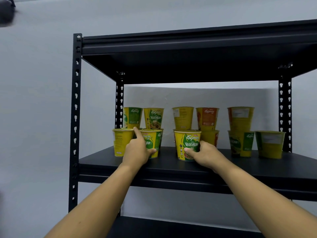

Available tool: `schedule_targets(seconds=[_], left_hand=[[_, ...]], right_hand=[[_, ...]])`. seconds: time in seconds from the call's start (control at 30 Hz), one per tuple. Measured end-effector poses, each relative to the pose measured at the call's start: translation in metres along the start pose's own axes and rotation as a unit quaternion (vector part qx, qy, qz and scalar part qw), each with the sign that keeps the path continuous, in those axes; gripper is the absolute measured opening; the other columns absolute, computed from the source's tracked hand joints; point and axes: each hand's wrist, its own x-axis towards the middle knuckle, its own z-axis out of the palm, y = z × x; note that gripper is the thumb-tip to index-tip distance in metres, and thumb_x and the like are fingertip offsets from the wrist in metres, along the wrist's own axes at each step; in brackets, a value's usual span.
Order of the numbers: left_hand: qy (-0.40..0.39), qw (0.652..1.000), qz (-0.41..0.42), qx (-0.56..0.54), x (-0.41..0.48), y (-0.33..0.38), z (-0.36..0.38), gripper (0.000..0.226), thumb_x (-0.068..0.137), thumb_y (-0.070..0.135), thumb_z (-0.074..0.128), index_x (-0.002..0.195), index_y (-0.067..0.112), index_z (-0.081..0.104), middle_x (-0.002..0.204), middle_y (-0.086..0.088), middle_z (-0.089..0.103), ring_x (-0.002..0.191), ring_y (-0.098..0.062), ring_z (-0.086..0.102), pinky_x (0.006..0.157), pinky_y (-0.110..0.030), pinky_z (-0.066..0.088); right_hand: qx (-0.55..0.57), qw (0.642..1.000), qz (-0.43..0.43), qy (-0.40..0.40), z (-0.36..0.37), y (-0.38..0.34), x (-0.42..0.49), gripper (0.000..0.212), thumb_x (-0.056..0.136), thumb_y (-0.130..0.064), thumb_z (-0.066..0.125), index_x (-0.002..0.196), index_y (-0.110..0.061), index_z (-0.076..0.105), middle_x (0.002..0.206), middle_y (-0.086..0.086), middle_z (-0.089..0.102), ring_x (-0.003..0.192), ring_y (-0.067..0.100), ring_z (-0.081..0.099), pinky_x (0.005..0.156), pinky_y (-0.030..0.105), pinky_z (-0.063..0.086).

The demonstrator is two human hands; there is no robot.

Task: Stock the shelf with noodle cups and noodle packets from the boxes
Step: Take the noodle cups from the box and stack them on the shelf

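Note:
Several yellow noodle cups stand on the middle board of a black metal shelf (171,167), some stacked two high. My left hand (137,152) grips a yellow-green vegetarian cup (154,141) at the front left, thumb on its right side and index finger stretched up along its left edge. My right hand (205,154) grips another vegetarian cup (186,143) near the middle front, thumb across its lower label. Both cups stand upright on the board.
A plain yellow cup (120,142) stands just left of my left hand. Orange-labelled cups (207,118) sit in the back row, and two more cups (269,144) stand at the right. The top board (188,66) hangs overhead. A grey wall lies behind.

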Motion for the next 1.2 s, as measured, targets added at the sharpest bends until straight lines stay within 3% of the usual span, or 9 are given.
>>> schedule_targets(seconds=[0.13,0.27,0.37,0.47,0.53,0.67,0.83,1.07,1.2], left_hand=[[0.006,1.000,0.002,-0.004,-0.002,-0.004,-0.004,0.105,0.093,0.041,0.074,0.162,0.002,0.005,0.126,-0.015,0.065,0.116,-0.032,0.062,0.093,-0.039,0.052],[0.035,0.999,0.023,-0.018,-0.009,-0.013,-0.007,0.065,0.092,0.043,0.074,0.140,0.008,0.048,0.115,-0.008,0.069,0.108,-0.029,0.065,0.082,-0.037,0.051],[0.074,0.994,0.059,-0.060,-0.023,-0.015,-0.012,0.031,0.094,0.037,0.070,0.114,0.017,0.057,0.103,0.000,0.066,0.093,-0.021,0.062,0.073,-0.032,0.045],[0.075,0.989,0.109,-0.073,-0.037,-0.014,-0.013,0.022,0.096,0.040,0.066,0.105,0.020,0.063,0.092,0.006,0.065,0.085,-0.014,0.062,0.073,-0.037,0.053],[0.041,0.985,0.145,-0.084,-0.045,-0.011,-0.011,0.024,0.096,0.046,0.063,0.099,0.023,0.068,0.088,0.008,0.067,0.083,-0.011,0.062,0.075,-0.038,0.056],[-0.039,0.977,0.200,-0.057,-0.056,-0.003,-0.008,0.034,0.098,0.056,0.052,0.106,0.029,0.073,0.099,0.011,0.070,0.091,-0.011,0.062,0.080,-0.039,0.057],[-0.062,0.974,0.218,0.009,-0.070,0.006,-0.006,0.045,0.102,0.060,0.036,0.116,0.034,0.070,0.111,0.011,0.072,0.102,-0.018,0.064,0.082,-0.041,0.056],[-0.073,0.972,0.218,0.056,-0.078,0.008,-0.005,0.050,0.106,0.056,0.026,0.107,0.032,0.070,0.095,0.005,0.072,0.090,-0.023,0.064,0.074,-0.039,0.053],[-0.019,0.959,0.271,-0.084,-0.093,-0.002,-0.002,0.037,0.108,0.045,0.037,0.089,0.028,0.065,0.083,0.008,0.068,0.082,-0.017,0.062,0.073,-0.040,0.053]], right_hand=[[-0.054,0.999,-0.003,-0.006,0.002,-0.001,0.003,0.048,0.095,-0.055,0.062,0.131,-0.023,0.062,0.127,0.000,0.068,0.115,0.020,0.062,0.091,0.032,0.049],[-0.103,0.995,-0.001,0.001,0.006,-0.001,0.005,0.051,0.094,-0.062,0.057,0.126,-0.023,0.066,0.120,0.000,0.070,0.109,0.021,0.064,0.096,0.039,0.053],[-0.165,0.986,-0.001,0.025,0.008,-0.001,0.002,0.052,0.092,-0.069,0.054,0.107,-0.022,0.069,0.098,-0.003,0.071,0.089,0.016,0.065,0.080,0.038,0.058],[-0.234,0.969,-0.013,0.080,0.005,-0.005,-0.012,0.048,0.092,-0.069,0.055,0.085,-0.022,0.063,0.079,-0.005,0.065,0.072,0.014,0.061,0.058,0.032,0.052],[-0.250,0.962,-0.038,0.101,0.001,-0.007,-0.023,0.045,0.094,-0.065,0.055,0.084,-0.022,0.065,0.078,-0.007,0.065,0.070,0.012,0.061,0.059,0.033,0.054],[-0.189,0.978,-0.086,0.000,-0.008,-0.010,-0.046,0.035,0.097,-0.054,0.058,0.107,-0.025,0.075,0.105,-0.008,0.071,0.092,0.010,0.064,0.081,0.034,0.058],[-0.250,0.959,-0.084,-0.102,-0.011,-0.015,-0.077,0.052,0.102,-0.061,0.041,0.142,-0.032,0.056,0.140,-0.003,0.060,0.125,0.021,0.055,0.103,0.041,0.049],[-0.337,0.927,-0.136,-0.090,-0.005,-0.008,-0.097,0.055,0.107,-0.053,0.027,0.155,-0.028,0.036,0.160,-0.005,0.040,0.146,0.017,0.036,0.119,0.040,0.029],[-0.333,0.924,-0.176,-0.070,-0.003,0.001,-0.113,0.061,0.107,-0.054,0.025,0.162,-0.027,0.021,0.169,-0.009,0.016,0.156,0.009,0.006,0.127,0.041,0.007]])
